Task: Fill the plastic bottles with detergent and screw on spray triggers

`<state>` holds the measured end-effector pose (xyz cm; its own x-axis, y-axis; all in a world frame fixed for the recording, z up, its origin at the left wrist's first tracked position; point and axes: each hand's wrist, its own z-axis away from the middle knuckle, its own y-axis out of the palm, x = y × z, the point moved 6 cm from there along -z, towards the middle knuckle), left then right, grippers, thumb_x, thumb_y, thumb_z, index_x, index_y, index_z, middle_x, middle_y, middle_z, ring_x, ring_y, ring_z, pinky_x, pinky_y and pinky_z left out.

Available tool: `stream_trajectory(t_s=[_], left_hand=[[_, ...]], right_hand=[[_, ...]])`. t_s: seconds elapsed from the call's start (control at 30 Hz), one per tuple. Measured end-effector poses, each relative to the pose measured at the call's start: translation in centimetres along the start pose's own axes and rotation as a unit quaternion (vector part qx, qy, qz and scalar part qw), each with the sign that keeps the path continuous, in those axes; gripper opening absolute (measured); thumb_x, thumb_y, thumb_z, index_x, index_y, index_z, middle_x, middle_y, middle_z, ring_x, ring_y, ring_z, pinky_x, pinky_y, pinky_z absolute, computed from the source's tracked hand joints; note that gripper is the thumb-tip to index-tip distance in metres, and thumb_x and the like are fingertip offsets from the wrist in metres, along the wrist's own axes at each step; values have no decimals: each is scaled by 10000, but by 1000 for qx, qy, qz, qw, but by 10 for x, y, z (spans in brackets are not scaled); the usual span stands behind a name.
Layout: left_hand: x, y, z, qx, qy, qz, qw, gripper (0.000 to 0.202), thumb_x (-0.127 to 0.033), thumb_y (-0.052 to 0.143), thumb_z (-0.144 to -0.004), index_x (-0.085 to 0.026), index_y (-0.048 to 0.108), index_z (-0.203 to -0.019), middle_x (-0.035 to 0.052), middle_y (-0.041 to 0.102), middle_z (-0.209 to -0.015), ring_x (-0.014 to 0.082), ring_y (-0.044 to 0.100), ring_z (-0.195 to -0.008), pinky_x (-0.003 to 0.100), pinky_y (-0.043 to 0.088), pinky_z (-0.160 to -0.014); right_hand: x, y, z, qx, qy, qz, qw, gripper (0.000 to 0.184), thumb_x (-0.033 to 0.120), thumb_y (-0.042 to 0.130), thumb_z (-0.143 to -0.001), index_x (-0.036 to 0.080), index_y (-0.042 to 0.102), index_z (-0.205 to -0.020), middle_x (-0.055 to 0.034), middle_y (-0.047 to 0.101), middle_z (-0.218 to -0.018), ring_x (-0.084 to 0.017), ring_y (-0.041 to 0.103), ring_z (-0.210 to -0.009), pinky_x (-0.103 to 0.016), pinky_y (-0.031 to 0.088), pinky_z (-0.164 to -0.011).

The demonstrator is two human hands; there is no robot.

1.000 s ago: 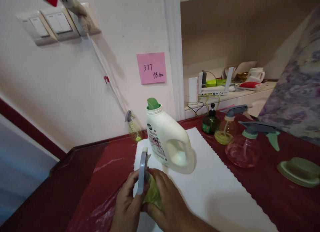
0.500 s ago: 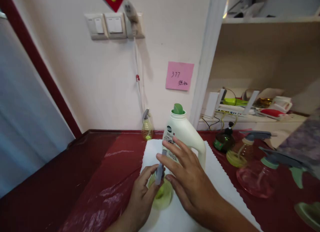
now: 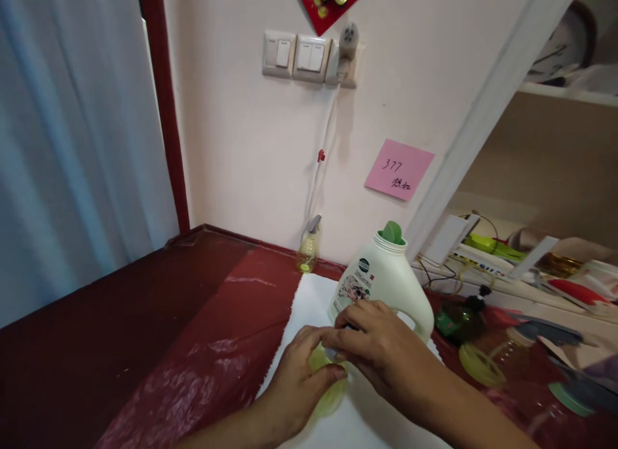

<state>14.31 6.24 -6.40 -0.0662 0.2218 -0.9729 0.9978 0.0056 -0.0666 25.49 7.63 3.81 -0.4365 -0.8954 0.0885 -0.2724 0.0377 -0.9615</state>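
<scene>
My left hand (image 3: pixel 297 378) is wrapped round a small yellow-green spray bottle (image 3: pixel 329 392) that stands on a white mat (image 3: pixel 309 301). My right hand (image 3: pixel 374 346) is closed over the bottle's top, hiding its grey spray head. Just behind both hands stands a white detergent jug (image 3: pixel 386 285) with an open green spout.
A tiny spray bottle (image 3: pixel 309 246) stands against the wall under a hanging cable. Right of the jug are a dark pump bottle (image 3: pixel 458 317), a yellow spray bottle (image 3: pixel 492 359) and a blurred pink one (image 3: pixel 574 397). Red plastic (image 3: pixel 207 346) covers the table. A cluttered shelf (image 3: pixel 531 262) lies at the right.
The view has swung left and tilted. My right hand has dropped from open above the spray head to closed over it. My left hand still holds the bottle's body.
</scene>
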Motion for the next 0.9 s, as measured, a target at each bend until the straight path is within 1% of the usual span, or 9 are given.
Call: stream_trajectory(t_s=[0.1, 0.2, 0.33, 0.4, 0.5, 0.57, 0.67, 0.73, 0.9], left_hand=[[4, 0, 0, -9, -5, 6, 1000, 282, -121, 672, -718, -221, 717, -978, 42, 692, -1033, 268, 600, -1039, 384, 429, -963], [6, 0, -1, -11, -13, 4, 1000, 271, -139, 690, -728, -212, 706, -989, 47, 690, -1036, 271, 603, -1030, 391, 438, -958], [2, -1, -1, -10, -27, 4, 1000, 277, -172, 722, -729, -183, 685, -1004, 60, 689, -1036, 278, 609, -1024, 401, 446, -949], [-1, 0, 0, -15, -42, 24, 999, 304, -193, 762, -713, -175, 671, -1002, 61, 692, -1032, 277, 615, -1015, 392, 459, -926], [-8, 3, -1, -21, -48, 73, 996, 348, -206, 818, -681, -180, 638, -978, 41, 699, -1011, 252, 619, -978, 355, 477, -874], [-10, 5, -3, -30, -48, 79, 995, 343, -211, 830, -676, -188, 611, -939, 17, 691, -961, 227, 607, -925, 332, 474, -836], [-7, 5, -4, -55, -54, 57, 995, 333, -227, 834, -678, -203, 568, -876, -15, 654, -873, 202, 573, -849, 310, 458, -764], [-5, 5, -3, -64, -60, 39, 995, 332, -216, 827, -675, -206, 558, -869, -16, 652, -869, 206, 572, -853, 308, 453, -748], [-6, 6, -1, -50, -86, -25, 995, 340, -183, 826, -661, -186, 600, -915, 27, 692, -973, 247, 609, -945, 346, 461, -831]], right_hand=[[1, 7, -3, 7, 3, 38, 999, 242, 136, 639, -953, 294, 707, -1124, -14, 665, -894, -216, 563, -819, -372, 341, -705], [2, 12, -6, 1, 6, 47, 999, 179, 141, 683, -927, 269, 714, -1047, -12, 647, -844, -215, 555, -792, -354, 324, -688], [2, 13, -7, -41, 17, 56, 997, 244, 145, 704, -918, 297, 708, -1108, -6, 633, -815, -216, 555, -775, -339, 293, -668], [3, 13, -6, -58, 19, 72, 996, 283, 133, 711, -907, 299, 695, -1136, -6, 633, -817, -223, 564, -777, -344, 283, -674], [5, 15, -4, -63, 23, 89, 994, 283, 131, 742, -876, 278, 683, -1111, -7, 632, -821, -228, 566, -770, -343, 267, -669], [7, 16, -3, -70, 20, 101, 992, 268, 130, 751, -865, 264, 672, -1083, -8, 629, -821, -229, 560, -758, -341, 256, -664], [10, 16, -1, -92, 10, 116, 989, 322, 104, 757, -846, 259, 653, -1108, 1, 619, -800, -226, 552, -736, -340, 247, -661], [11, 17, 1, -106, 10, 123, 987, 389, 94, 772, -827, 268, 643, -1149, 8, 616, -794, -225, 547, -728, -338, 240, -656], [10, 16, 6, -135, 32, 116, 983, 399, 88, 796, -800, 283, 652, -1117, 30, 622, -798, -212, 550, -742, -336, 251, -675]])
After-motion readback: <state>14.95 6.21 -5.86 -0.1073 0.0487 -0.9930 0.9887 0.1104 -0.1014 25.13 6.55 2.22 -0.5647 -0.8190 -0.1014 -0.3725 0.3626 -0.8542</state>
